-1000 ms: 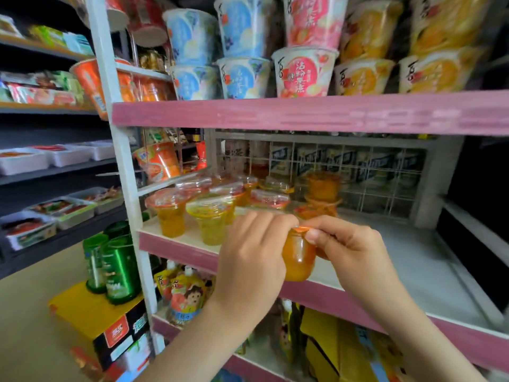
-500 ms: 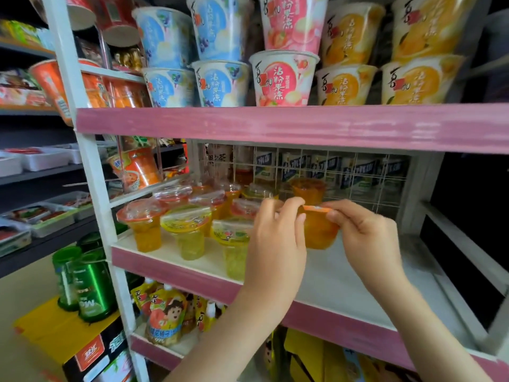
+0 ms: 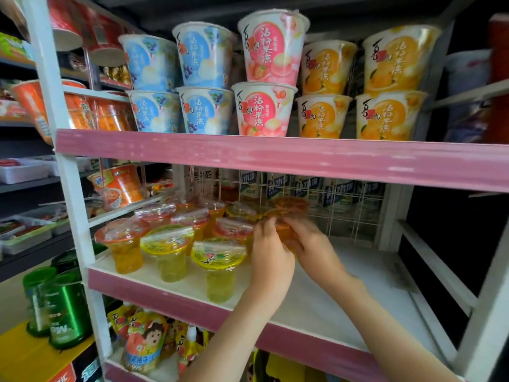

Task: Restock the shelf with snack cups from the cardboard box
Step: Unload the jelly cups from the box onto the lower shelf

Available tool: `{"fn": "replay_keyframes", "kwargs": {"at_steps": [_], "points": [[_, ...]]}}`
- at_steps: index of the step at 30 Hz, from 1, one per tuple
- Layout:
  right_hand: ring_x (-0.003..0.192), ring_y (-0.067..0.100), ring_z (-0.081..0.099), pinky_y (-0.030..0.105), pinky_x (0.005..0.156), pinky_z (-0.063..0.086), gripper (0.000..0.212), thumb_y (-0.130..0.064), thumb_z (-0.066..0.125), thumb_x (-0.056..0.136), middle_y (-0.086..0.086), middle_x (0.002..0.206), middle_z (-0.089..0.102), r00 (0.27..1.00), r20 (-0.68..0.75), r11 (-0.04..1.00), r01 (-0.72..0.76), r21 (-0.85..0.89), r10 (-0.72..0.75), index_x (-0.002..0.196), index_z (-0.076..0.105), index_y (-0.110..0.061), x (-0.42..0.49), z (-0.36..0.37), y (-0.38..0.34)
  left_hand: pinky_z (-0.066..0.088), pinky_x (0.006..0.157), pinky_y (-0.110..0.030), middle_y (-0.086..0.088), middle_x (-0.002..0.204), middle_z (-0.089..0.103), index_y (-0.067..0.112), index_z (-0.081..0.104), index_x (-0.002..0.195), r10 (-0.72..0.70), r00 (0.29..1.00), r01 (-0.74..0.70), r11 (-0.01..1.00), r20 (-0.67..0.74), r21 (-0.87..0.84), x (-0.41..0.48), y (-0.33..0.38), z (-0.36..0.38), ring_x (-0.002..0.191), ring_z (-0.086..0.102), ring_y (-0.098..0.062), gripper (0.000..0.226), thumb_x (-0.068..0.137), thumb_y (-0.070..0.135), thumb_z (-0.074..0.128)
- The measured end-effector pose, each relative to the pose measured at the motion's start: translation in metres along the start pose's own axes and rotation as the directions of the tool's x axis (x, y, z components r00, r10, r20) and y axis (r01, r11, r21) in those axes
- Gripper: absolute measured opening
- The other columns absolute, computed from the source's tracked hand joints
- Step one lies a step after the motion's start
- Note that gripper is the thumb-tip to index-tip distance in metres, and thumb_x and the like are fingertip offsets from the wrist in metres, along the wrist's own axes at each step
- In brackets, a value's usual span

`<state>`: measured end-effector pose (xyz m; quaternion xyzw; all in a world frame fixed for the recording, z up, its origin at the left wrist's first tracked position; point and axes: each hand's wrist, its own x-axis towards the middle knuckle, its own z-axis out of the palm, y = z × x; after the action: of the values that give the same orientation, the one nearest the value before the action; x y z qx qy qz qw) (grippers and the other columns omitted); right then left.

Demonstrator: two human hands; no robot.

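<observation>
- Holding an orange snack cup between them, the left hand and the right hand reach into the middle shelf. Each grip is closed on the cup, with fingers curled round its sides from left and right.
- The held cup is blurred. It lies toward the back of the shelf, at the right end of the stocked group and near the wire grid. The hands hide its base, so contact with the shelf board cannot be told.
- Left of the hands, wide-lidded cups stand upright in rows. The front row holds an orange-lidded cup and two yellow-lidded cups, with red-lidded cups behind them.
- The upper shelf, which has a pink front edge, carries large tubs stacked two high: blue tubs at left, pink tubs in the middle and orange tubs at right.
- Below the middle shelf stand printed pouches.
- Left of the shelf frame, green cans rest on a yellow box.
</observation>
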<state>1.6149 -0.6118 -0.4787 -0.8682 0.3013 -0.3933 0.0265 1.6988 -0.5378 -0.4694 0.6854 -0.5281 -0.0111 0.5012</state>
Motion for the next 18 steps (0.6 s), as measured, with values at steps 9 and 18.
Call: {"fn": "replay_keyframes", "kwargs": {"at_steps": [9,18], "points": [[0.124,0.024,0.046,0.033,0.099,0.043,0.046,-0.003,0.057,0.085,0.01,0.132,0.051,0.997,-0.013,0.993,-0.073,-0.098,0.072,0.13,0.052,-0.012,0.004,0.011,-0.019,0.036,0.101,-0.035,-0.013,0.143,0.032,0.008,0.033,0.141,-0.095,0.99,0.085,0.992,0.104,0.094,0.008,0.004,-0.011,0.126,0.043,-0.031,0.054,0.089,0.0,0.043],[0.129,0.03,0.043,0.046,0.11,0.032,0.049,-0.009,0.061,0.085,0.012,0.132,0.054,0.994,-0.099,0.975,-0.062,-0.214,0.041,0.132,0.05,-0.006,-0.003,0.011,-0.028,0.038,0.102,-0.033,-0.007,0.156,0.015,0.01,0.036,0.141,0.265,0.964,-0.265,0.928,0.036,0.261,-0.006,0.01,-0.021,0.137,0.032,-0.025,0.052,0.091,-0.003,0.04]]}}
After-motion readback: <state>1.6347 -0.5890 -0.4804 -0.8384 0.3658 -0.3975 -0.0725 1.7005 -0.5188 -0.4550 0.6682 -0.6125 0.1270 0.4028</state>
